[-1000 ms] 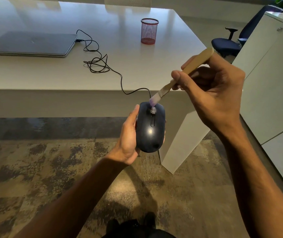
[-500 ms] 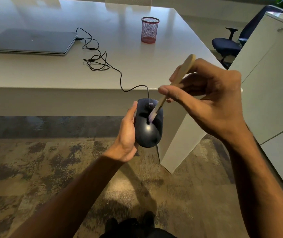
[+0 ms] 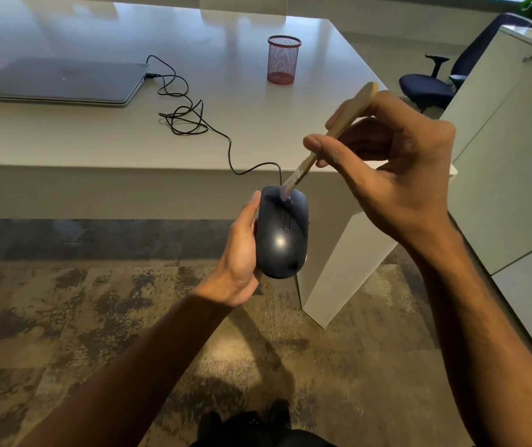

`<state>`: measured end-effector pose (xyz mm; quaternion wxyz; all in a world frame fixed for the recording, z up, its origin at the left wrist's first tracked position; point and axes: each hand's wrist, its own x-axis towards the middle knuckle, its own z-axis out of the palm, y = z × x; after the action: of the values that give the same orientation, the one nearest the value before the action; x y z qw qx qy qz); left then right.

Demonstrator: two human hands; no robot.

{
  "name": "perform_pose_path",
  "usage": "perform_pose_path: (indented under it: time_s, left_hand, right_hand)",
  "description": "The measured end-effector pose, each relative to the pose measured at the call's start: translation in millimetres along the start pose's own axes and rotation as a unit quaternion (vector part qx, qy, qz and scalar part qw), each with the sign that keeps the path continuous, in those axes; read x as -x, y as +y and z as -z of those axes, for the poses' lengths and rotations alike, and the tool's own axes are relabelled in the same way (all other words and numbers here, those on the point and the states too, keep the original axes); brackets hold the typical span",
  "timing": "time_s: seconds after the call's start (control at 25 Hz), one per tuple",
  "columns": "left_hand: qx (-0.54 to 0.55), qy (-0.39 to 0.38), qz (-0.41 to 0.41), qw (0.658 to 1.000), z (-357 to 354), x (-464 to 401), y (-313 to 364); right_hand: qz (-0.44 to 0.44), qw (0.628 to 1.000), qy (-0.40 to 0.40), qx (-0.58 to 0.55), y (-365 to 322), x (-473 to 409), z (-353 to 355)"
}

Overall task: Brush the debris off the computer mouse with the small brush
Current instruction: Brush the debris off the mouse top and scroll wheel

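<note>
Since a moment ago, the brush tip has slid from the middle of the computer mouse up to its front end, by the top of the scroll wheel. The mouse, dark and glossy, is held in the air above the carpet, just in front of the white bench. Its long axis runs away from the viewer, with the cabled nose pointing toward the bench and the rounded tail toward the person.

The left hand holds the mouse from its left side, thumb along the edge, fingers curled beneath. The right hand, up and right of the mouse, keeps a narrow grip on the small brush, pinching its pale wooden handle between thumb and fingers. The brush slants down and left, bristles touching the mouse.

From the mouse's nose a black cable climbs over the bench edge and loops in a tangle toward a closed laptop, far left of the mouse. A red mesh cup stands on the bench beyond the mouse. A dark office chair and a white cabinet lie to the mouse's right.
</note>
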<state>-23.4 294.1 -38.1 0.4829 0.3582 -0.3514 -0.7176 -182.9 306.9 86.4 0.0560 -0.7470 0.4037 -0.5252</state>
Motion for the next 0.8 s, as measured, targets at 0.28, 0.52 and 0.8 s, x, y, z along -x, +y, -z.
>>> perform_pose_path:
  time_s: [0.28, 0.52, 0.8]
  left_hand:
    - [-0.008, -0.012, 0.006, 1.0, -2, 0, -2]
    - [-0.001, -0.021, 0.0, 1.0, -4, 1, 2]
    - [-0.004, -0.039, 0.014, 0.999, -5, 4, 1]
  right_hand:
    - [0.004, 0.998, -0.042, 0.041, 4, 0, -1]
    - [-0.021, 1.0, -0.007, -0.012, 6, -3, 3]
    - [-0.047, 0.999, 0.007, -0.004, 12, -5, 1]
